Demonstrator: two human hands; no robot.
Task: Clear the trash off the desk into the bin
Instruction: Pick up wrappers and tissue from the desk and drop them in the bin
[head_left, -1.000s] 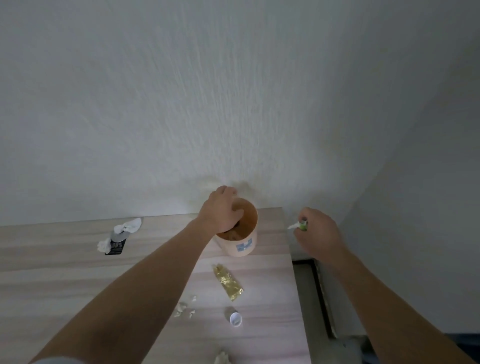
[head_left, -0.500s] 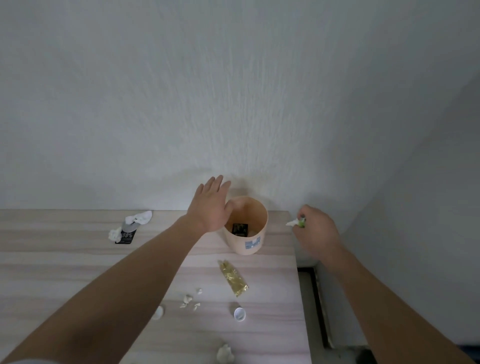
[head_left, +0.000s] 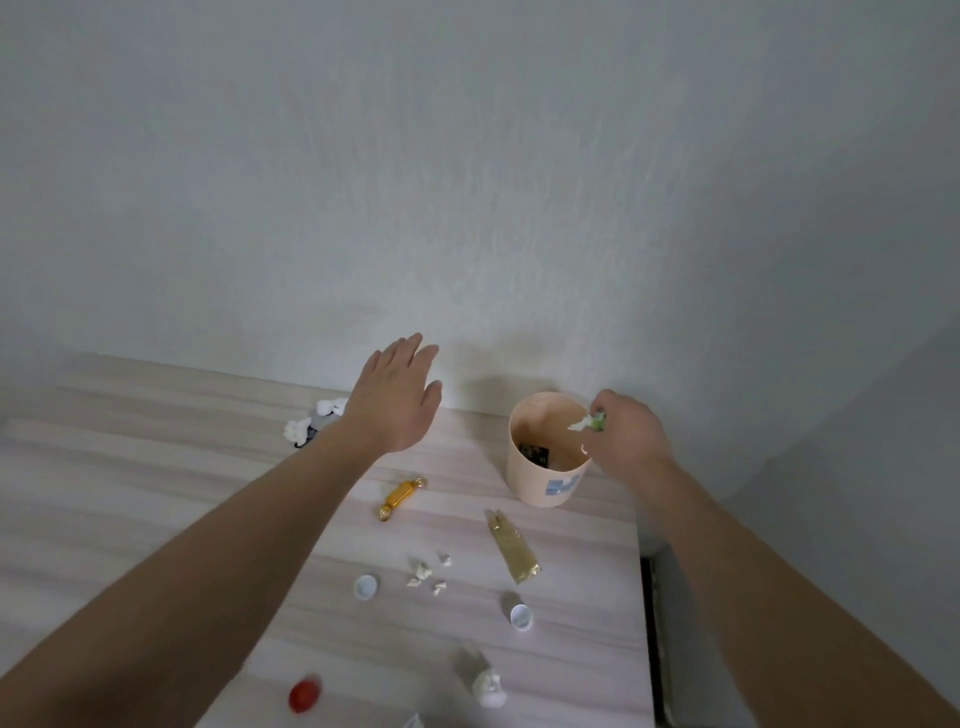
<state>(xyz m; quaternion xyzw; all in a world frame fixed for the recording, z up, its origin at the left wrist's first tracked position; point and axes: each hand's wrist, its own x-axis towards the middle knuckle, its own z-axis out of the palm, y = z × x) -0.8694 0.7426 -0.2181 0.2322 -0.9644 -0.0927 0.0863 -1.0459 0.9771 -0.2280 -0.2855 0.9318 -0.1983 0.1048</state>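
**Desk (head_left: 156, 467) by a grey wall (head_left: 467, 182): scrap poised at the bin's rim**

The right hand (head_left: 631, 441) pinches a white-and-green scrap (head_left: 589, 422) over the bin (head_left: 524, 483), just inside the rim on the hand's own side. The left hand (head_left: 397, 400) hovers flat with straight fingers, holding nothing. Tissues (head_left: 311, 421) lie just left of its wrist and a gold candy (head_left: 401, 498) lies beside its forearm.

The likely risk is that the scrap, released so near the rim, catches there and falls outside. The knuckles could also nudge the light bin towards the nearby desk edge.

Bare left hand (head_left: 395, 402), right hand (head_left: 631, 441), forearms (head_left: 249, 561)
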